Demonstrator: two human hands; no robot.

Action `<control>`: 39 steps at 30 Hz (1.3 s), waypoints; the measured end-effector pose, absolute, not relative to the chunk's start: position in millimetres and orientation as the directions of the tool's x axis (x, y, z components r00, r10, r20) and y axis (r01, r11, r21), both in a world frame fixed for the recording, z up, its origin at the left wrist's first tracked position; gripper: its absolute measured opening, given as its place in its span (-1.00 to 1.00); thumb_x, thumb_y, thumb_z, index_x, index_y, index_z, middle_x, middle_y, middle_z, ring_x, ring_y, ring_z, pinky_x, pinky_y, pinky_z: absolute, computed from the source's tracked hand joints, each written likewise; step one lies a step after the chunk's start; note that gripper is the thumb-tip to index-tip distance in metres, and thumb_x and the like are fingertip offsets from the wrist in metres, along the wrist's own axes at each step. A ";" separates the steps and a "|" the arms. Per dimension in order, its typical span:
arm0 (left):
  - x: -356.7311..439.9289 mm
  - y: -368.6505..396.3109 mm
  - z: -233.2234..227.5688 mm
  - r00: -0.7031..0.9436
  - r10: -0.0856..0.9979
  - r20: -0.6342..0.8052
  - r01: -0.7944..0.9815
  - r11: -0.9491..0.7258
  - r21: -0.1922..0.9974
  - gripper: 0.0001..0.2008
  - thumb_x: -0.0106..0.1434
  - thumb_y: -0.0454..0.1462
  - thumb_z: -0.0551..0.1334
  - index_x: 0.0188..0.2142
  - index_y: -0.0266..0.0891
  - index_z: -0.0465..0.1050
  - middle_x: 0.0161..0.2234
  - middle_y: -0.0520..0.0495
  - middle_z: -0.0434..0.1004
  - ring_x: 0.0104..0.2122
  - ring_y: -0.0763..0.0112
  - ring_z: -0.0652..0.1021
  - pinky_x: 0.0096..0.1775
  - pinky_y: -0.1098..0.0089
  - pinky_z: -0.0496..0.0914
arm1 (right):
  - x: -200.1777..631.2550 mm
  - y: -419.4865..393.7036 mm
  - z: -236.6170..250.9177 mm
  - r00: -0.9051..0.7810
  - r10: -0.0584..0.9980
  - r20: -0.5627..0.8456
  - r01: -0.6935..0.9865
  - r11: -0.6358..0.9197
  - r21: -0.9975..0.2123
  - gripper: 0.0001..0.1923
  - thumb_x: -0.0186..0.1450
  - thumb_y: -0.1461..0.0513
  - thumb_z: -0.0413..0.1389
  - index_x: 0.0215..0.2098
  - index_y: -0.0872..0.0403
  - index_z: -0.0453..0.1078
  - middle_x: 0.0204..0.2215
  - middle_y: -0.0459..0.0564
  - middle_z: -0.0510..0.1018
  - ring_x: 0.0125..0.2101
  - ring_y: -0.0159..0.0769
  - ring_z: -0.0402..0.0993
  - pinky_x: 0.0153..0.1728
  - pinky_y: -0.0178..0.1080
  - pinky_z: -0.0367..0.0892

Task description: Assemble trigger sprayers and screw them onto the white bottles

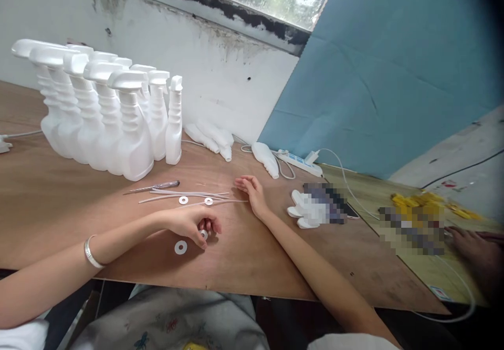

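Here, a washer (203, 234) shows between left thumb (200, 242) and curled fingers (214, 225); whether clamped, I can't tell.

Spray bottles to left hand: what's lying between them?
Head view: between the spray bottles and left hand lie a thin screwdriver and several pale tubes, with two white washers by the tubes.

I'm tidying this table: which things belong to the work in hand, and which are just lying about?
Seemingly part of the work:
- flat white rings, one at the left hand
- thin whitish tubes
- white plastic spray bottles, standing

Probably just lying about:
- long white-and-blue power strip
- thin white cable
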State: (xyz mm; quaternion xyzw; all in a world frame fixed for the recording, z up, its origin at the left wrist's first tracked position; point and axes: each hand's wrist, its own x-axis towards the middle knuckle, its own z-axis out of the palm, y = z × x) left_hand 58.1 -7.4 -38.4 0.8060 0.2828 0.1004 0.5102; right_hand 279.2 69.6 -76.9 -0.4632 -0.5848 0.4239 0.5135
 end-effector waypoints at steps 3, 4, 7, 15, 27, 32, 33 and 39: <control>54.4 -4.0 -37.2 0.819 0.563 -0.109 0.377 -0.386 0.842 -0.67 -0.10 -0.25 0.35 -0.29 -0.27 0.40 -0.41 0.03 0.33 -0.42 0.49 0.31 -0.40 0.54 0.24 | 290.1 53.2 -71.0 0.004 0.968 0.250 0.199 0.244 -0.949 -0.77 0.16 0.10 -0.03 -0.29 0.07 0.22 -0.28 0.01 0.47 -0.25 -0.28 0.42 -0.12 -0.11 0.27; 53.4 -3.1 -36.5 0.817 0.568 -0.102 0.386 -0.407 0.828 -0.69 -0.07 -0.23 0.33 -0.30 -0.27 0.41 -0.42 0.03 0.33 -0.43 0.49 0.31 -0.41 0.54 0.23 | 293.6 48.5 -67.4 0.009 0.958 0.287 0.288 0.273 -0.918 -0.80 0.17 0.14 -0.05 -0.28 0.07 0.23 -0.27 0.01 0.46 -0.23 -0.27 0.40 -0.09 -0.10 0.24; 51.6 -1.2 -33.7 0.810 0.580 -0.079 0.413 -0.470 0.780 -0.72 -0.02 -0.17 0.30 -0.32 -0.27 0.42 -0.44 0.03 0.33 -0.44 0.49 0.31 -0.43 0.54 0.21 | 303.1 37.9 -53.8 -0.083 0.898 0.432 0.745 0.344 -0.572 -0.78 0.19 0.30 -0.12 -0.22 0.10 0.27 -0.19 0.08 0.42 -0.11 -0.21 0.29 -0.04 -0.10 0.15; 50.7 -0.2 -31.2 0.808 0.585 -0.077 0.440 -0.511 0.738 -0.71 -0.01 -0.12 0.29 -0.35 -0.26 0.41 -0.51 0.06 0.25 -0.48 0.49 0.29 -0.46 0.53 0.17 | 316.0 35.1 -43.0 0.127 0.911 0.391 0.966 -0.203 0.158 -0.65 0.16 0.41 -0.15 -0.13 0.26 0.30 0.04 0.35 0.20 0.06 0.18 0.01 -0.13 0.37 -0.08; 49.3 2.4 -34.1 0.809 0.585 -0.063 0.433 -0.520 0.736 -0.77 0.04 -0.15 0.25 -0.35 -0.24 0.44 -0.50 0.05 0.25 -0.48 0.49 0.29 -0.47 0.54 0.17 | 306.8 19.9 -30.7 0.073 0.950 0.303 0.938 -0.169 0.302 -0.65 0.14 0.44 -0.10 -0.10 0.23 0.28 0.02 0.37 0.21 -0.09 0.10 0.22 -0.31 0.11 0.28; 48.5 2.2 -34.5 0.801 0.593 -0.079 0.433 -0.484 0.761 -0.74 0.02 -0.13 0.26 -0.34 -0.24 0.44 -0.51 0.05 0.25 -0.48 0.49 0.30 -0.48 0.54 0.17 | 301.4 17.3 -23.5 0.032 0.967 0.252 0.941 -0.114 0.320 -0.61 0.07 0.48 -0.03 -0.11 0.19 0.25 -0.06 0.30 0.28 -0.12 -0.01 0.26 -0.36 -0.14 0.35; 48.6 2.1 -34.3 0.799 0.596 -0.081 0.437 -0.483 0.759 -0.74 0.02 -0.13 0.27 -0.34 -0.24 0.44 -0.51 0.05 0.24 -0.49 0.49 0.30 -0.48 0.54 0.17 | 301.0 17.6 -24.0 0.022 0.972 0.232 0.942 -0.098 0.321 -0.61 0.07 0.48 -0.03 -0.12 0.18 0.24 -0.08 0.27 0.29 -0.13 -0.02 0.27 -0.38 -0.17 0.36; 49.2 3.9 -35.4 0.805 0.585 -0.103 0.398 -0.404 0.824 -0.74 0.02 -0.15 0.27 -0.33 -0.26 0.42 -0.53 0.06 0.26 -0.50 0.51 0.30 -0.48 0.54 0.19 | 306.9 24.5 -37.3 -0.051 0.987 0.155 0.943 -0.003 0.332 -0.60 0.06 0.51 -0.06 -0.13 0.17 0.22 -0.13 0.22 0.29 -0.17 -0.07 0.31 -0.40 -0.19 0.36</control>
